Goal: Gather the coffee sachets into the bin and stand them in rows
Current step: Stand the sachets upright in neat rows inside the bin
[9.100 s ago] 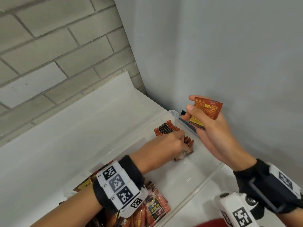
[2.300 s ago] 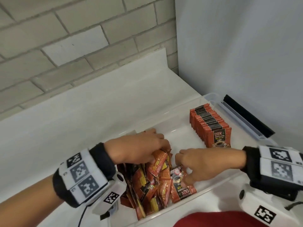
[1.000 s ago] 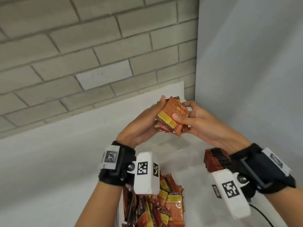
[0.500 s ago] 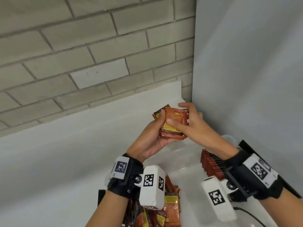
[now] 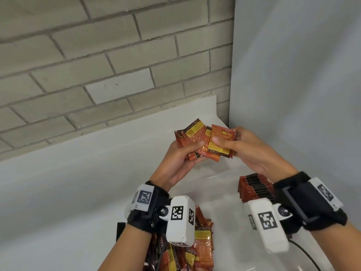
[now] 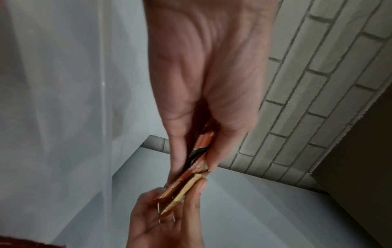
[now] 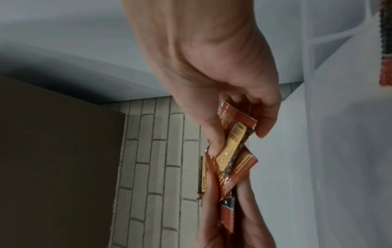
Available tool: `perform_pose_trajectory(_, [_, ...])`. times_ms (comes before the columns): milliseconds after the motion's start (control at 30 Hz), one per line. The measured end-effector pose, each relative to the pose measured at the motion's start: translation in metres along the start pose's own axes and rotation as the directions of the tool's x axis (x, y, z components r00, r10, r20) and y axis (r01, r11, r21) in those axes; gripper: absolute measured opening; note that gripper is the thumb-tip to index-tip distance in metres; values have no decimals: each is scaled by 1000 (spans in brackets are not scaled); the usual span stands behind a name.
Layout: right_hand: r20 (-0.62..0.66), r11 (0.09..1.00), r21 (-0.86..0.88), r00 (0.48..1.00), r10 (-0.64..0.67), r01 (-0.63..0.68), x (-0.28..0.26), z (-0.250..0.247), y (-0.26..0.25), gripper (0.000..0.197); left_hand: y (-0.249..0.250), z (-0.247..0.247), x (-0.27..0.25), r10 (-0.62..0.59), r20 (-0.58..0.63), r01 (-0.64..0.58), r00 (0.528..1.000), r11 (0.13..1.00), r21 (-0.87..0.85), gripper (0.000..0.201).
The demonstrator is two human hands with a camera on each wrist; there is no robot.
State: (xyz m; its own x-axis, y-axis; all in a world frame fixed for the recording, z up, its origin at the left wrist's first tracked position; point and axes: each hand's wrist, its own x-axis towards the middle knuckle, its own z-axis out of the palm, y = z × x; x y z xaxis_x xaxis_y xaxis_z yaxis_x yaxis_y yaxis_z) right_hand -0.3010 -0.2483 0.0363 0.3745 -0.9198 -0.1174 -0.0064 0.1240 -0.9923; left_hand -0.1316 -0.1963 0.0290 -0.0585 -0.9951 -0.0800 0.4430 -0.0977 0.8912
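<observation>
bin (image 5: pixel 220 194): below both grips, one row (image 5: pixel 254 190) standing in it | left hand (image 5: pixel 181 163): grip pinching fanned sachets (image 5: pixel 192 137) | right hand (image 5: pixel 252 151): grip pinching front sachet (image 5: pixel 220 141) | advice: square edges, same face forward, before lowering beside row

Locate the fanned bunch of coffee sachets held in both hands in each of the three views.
Head: the fanned sachets sit just right of centre, between the left hand and right hand.
Left wrist: seen edge-on, lower centre.
Right wrist: centre right, below the right hand.
Shared landmark: the brick wall.
</observation>
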Motion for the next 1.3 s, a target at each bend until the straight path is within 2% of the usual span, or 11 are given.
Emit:
perform_pose_trajectory(133, [32, 999, 25, 999, 42, -43, 1, 0, 2, 31, 0, -1, 1, -4, -14, 5, 1000, 999, 53, 34])
perform_pose_trajectory(233, [-9, 999, 49, 1000, 12, -11, 1, -2, 2, 32, -1, -1, 1, -8, 0, 8, 1000, 997, 72, 39])
perform_pose_trajectory(333, [-31, 999, 49, 999, -20, 21, 0, -4, 0, 36, -2, -1, 0, -38, 25, 35, 999, 994, 107, 34])
perform_pose_trajectory(500, [71, 1000, 17, 997, -7, 6, -3, -3, -1, 28, -4, 0, -1, -73, 69, 58, 995, 978, 201, 38])
perform_pose_trajectory(567, [67, 1000, 14, 998, 4, -5, -3, -2, 0, 26, -2, 1, -1, -79, 64, 65, 995, 980, 190, 39])
perform_pose_trajectory(733, [27, 997, 74, 999, 30, -32, 0, -6, 2, 38, 0, -1, 2, -107, 7, 106, 994, 986, 128, 40])
perform_pose_trajectory(833, [45, 998, 60, 998, 33, -36, 0, -3, 3, 41, -2, -1, 2, -97, 11, 93, 995, 976, 198, 43])
perform_pose_trajectory(933, [77, 998, 51, 996, 43, -47, -1, 1, 3, 54, -4, 0, 1, -92, 38, 78, 995, 960, 270, 45])
perform_pose_trajectory(1033, [113, 995, 98, 994, 16, -27, -2, 6, 4, 66, -6, 2, 0, -96, 68, 70, 993, 947, 315, 56])
perform_pose_trajectory(1133, [160, 991, 135, 987, -6, -16, -4, 11, 6, 66, -7, 6, 1, -90, 98, 54, 991, 946, 321, 61])
perform_pose_trajectory(1300, [187, 999, 44, 982, -5, -3, -2, 13, 11, 59, -9, 2, 2, -75, 96, 38, 992, 938, 344, 66])
